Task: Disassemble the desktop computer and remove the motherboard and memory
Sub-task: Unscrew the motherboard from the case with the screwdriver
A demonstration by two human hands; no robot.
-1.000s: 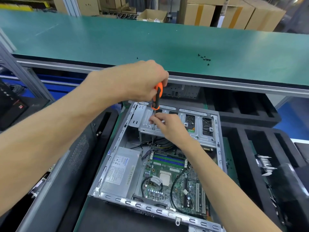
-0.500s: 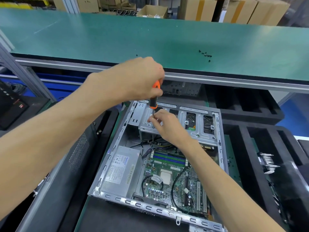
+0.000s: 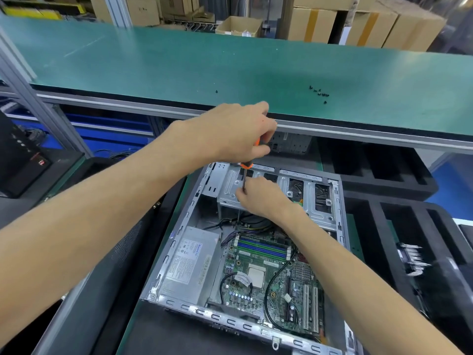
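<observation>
Our left hand grips the orange-handled screwdriver upright; our right hand pinches its shaft, steadying the tip on the grey steel drive cage, mid-frame. The green motherboard sits below, still mounted.

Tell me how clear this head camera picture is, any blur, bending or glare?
Head view: the motherboard and both hands are fairly sharp; the metal parts at the right edge are smeared by blur; the wide lens bows the green bench edge; lighting is even, with no strong glare.
</observation>
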